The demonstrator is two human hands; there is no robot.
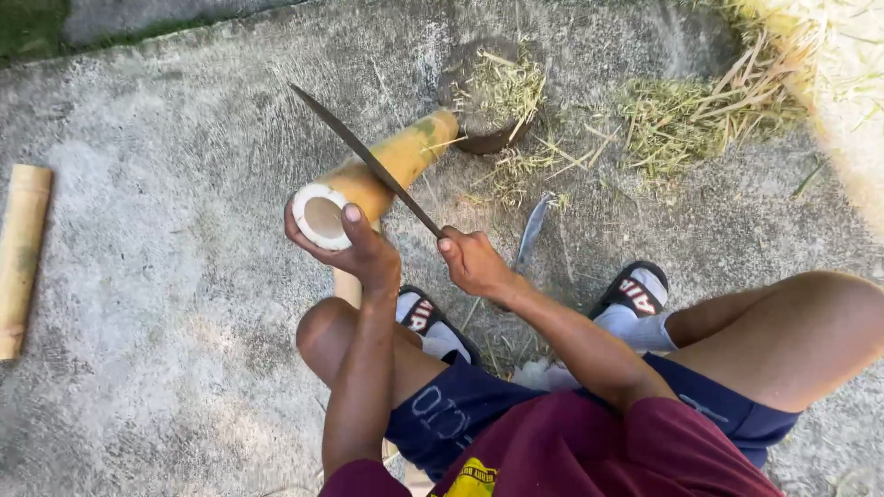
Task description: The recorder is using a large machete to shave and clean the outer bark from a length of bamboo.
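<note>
On rough concrete ground (166,304) outdoors, left hand (354,248) clasping bamboo (387,170), right hand (471,262) clenching blade (364,156).

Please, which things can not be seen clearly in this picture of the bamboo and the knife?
All in the head view:
- Knife handle: hidden inside the right hand.
- Near end of the bamboo: partly covered by the left hand.
- Its far end: hidden by straw on the stump.
- Second bamboo piece: cut off by the left edge.
- Second blade on the ground: its lower part is behind the right wrist.
</note>
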